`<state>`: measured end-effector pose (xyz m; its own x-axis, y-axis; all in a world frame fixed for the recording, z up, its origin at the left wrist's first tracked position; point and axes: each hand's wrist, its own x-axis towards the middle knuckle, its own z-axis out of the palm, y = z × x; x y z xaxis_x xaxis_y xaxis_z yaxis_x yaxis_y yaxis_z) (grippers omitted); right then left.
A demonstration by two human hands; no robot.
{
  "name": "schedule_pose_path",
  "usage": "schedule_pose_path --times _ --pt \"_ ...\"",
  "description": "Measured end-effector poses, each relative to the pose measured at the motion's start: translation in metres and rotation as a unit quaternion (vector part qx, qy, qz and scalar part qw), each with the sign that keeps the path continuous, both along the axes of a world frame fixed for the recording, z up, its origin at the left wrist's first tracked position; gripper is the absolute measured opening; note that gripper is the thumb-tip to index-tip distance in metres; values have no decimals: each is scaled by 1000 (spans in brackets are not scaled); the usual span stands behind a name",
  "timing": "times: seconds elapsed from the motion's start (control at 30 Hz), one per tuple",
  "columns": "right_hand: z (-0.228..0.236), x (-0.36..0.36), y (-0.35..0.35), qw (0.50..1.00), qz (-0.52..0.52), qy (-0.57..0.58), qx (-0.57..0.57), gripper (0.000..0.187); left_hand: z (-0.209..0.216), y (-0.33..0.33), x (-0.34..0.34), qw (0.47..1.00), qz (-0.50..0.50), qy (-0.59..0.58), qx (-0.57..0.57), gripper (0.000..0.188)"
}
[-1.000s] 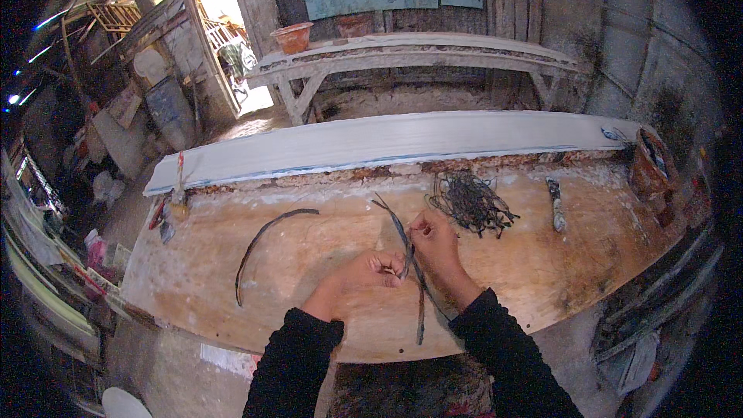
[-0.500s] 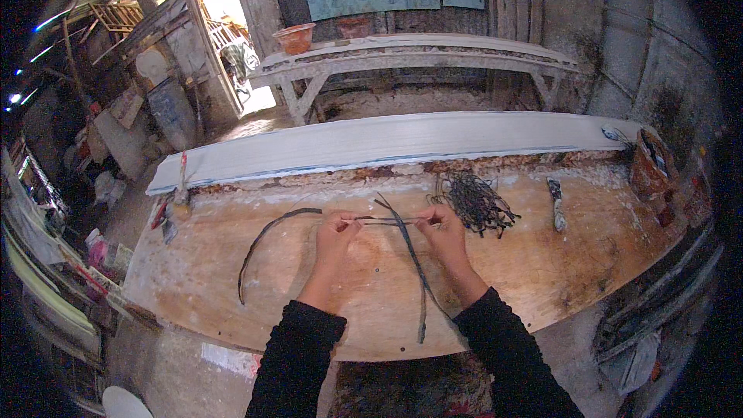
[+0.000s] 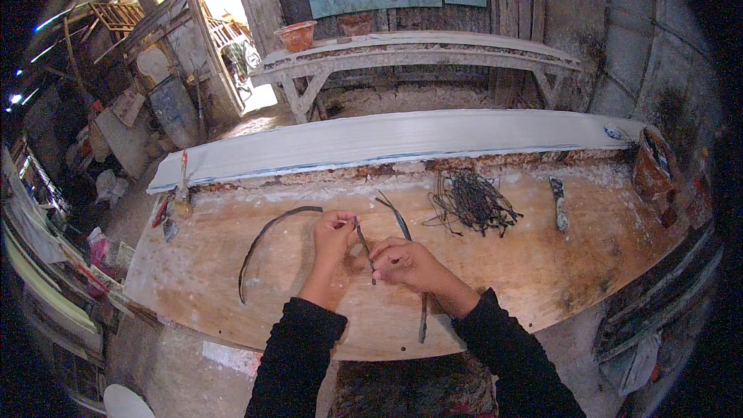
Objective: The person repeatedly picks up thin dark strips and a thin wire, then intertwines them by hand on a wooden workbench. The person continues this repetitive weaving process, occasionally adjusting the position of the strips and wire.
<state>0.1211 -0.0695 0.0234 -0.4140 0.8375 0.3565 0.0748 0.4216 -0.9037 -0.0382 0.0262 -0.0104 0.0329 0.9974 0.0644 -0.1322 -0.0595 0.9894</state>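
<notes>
Between my two hands runs a short dark strip (image 3: 364, 244), slanting down to the right over the wooden board (image 3: 294, 317). My left hand (image 3: 334, 234) pinches its upper end. Lower down, the fingers of my right hand (image 3: 406, 265) close on the same strip near its bottom end. A long dark strip (image 3: 402, 224) lies crossed with another under my right hand and wrist, which hide its middle; a lower end (image 3: 422, 319) shows below the wrist. Left of my left hand rests a curved black strip (image 3: 263, 238), untouched.
A tangled pile of dark cords (image 3: 478, 205) lies right of my hands, with a brush-like tool (image 3: 559, 205) beyond it. A paintbrush (image 3: 183, 195) is at the far left. Behind runs a long white slab (image 3: 387, 138); a brown bucket (image 3: 648, 170) stands at its right end.
The strip has swung from level to steeply slanted. My right hand has come down and left, closer to my left hand, and now covers part of the crossed strips.
</notes>
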Motion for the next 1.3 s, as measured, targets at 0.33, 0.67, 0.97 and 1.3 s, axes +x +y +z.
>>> schedule_pose_path --times 0.33,0.67,0.97,1.3 --pt "-2 18 13 963 -216 143 -69 10 6 -13 10 975 -185 82 91 9" --pt "-17 50 32 815 -524 -163 185 13 15 -47 25 879 -439 86 162 12" --pt "-19 47 31 867 -475 -80 130 11 13 -21 12 980 -147 113 75 11" --pt "-5 -4 -2 987 2 101 -126 14 15 -4 -3 1000 22 20 11 8"
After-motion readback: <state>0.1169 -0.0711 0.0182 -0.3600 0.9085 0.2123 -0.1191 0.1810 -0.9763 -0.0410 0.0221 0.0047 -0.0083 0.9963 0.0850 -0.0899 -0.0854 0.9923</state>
